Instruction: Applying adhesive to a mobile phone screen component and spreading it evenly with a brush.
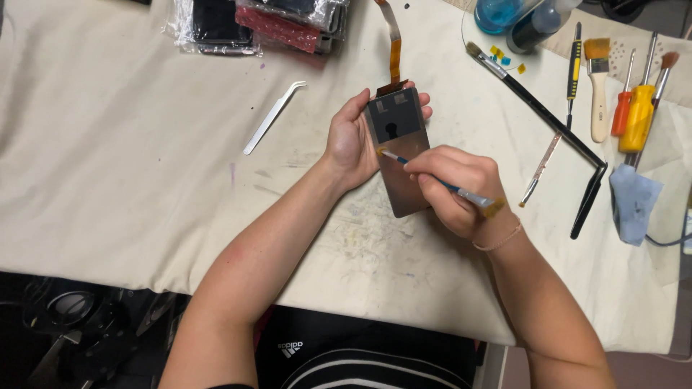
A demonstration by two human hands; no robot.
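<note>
Now the left hand [351, 140] is curled around the left edge of a grey panel [401, 155], fingertips showing over its top right corner, holding it just above the cloth [130, 180]. An orange ribbon cable [393, 50] runs up from the panel's top edge. Over the panel's lower right, the right hand [461, 189] is closed in a pencil grip on a thin blue brush [432, 178], whose tip touches the panel near its left edge. Left of the panel, well apart, lie white tweezers [274, 117]. Right of the panel lie a long black brush [537, 108], a wide flat brush [597, 86], orange and yellow screwdrivers [631, 112] and a blue wipe [634, 202]. Above the panel, at the cloth's far edge, sit bagged parts [259, 21].
</note>
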